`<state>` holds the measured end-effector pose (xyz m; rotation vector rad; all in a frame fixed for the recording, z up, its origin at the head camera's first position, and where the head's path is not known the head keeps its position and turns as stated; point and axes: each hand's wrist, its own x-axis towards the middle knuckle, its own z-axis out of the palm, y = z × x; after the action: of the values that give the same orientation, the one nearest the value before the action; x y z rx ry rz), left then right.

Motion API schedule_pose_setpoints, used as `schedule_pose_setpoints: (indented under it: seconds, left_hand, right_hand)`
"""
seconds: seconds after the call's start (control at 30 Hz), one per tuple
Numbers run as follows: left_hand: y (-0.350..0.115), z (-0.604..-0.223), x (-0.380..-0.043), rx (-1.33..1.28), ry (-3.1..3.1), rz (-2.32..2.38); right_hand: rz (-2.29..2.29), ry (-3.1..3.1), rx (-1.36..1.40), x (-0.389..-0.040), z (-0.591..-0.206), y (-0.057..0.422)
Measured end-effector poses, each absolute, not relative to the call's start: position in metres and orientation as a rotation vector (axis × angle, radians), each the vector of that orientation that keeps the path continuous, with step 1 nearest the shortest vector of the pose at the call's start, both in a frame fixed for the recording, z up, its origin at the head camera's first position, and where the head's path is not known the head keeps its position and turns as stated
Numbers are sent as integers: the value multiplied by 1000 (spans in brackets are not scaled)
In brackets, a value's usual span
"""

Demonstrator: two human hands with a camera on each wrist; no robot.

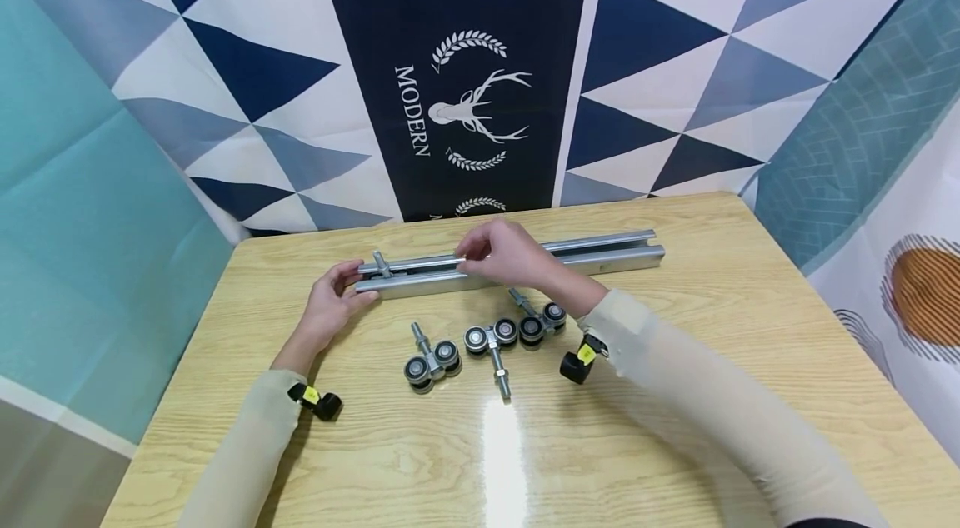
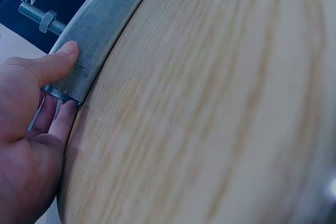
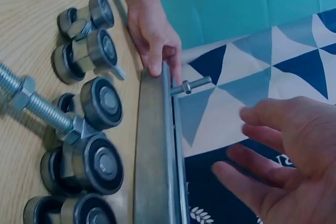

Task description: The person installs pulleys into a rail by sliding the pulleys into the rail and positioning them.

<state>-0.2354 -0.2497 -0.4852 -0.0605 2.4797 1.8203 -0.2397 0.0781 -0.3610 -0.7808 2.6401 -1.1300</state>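
A long metal channel track point(image 1: 427, 286) lies across the table, its slot facing up. My left hand point(image 1: 330, 305) holds its left end, the thumb point(image 2: 67, 59) against the outer side and the fingers around the end opening. Near that end a threaded bolt with a nut point(image 2: 48, 22) rises out of the slot; whatever it is fixed to sits hidden inside the track. My right hand point(image 1: 510, 253) hovers over the middle of the track, fingers loosely bent and apart, holding nothing in the right wrist view.
In front of the track lie three roller trolleys with bolts: a left one point(image 1: 432, 361), a middle one point(image 1: 491, 339) and a right one point(image 1: 542, 322) beneath my right forearm. The wooden table point(image 1: 390, 461) meets a patterned cloth backdrop point(image 1: 480, 178) behind.
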Motion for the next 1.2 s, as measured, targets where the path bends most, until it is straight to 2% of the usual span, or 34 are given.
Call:
schedule_pose_setpoints:
  seconds: [0.23, 0.67, 1.2]
  left_hand:
    - [-248, -486, -236, -54, 2473, 1827]
    - [-251, -486, -237, -68, 2477, 1817]
    - [-250, -486, -237, -57, 2477, 1827]
  right_hand:
    - [-860, 2572, -886, -237, -359, 89]
    - [-414, 2643, -765, -228, -368, 99]
    - [-342, 2657, -697, -229, -390, 108]
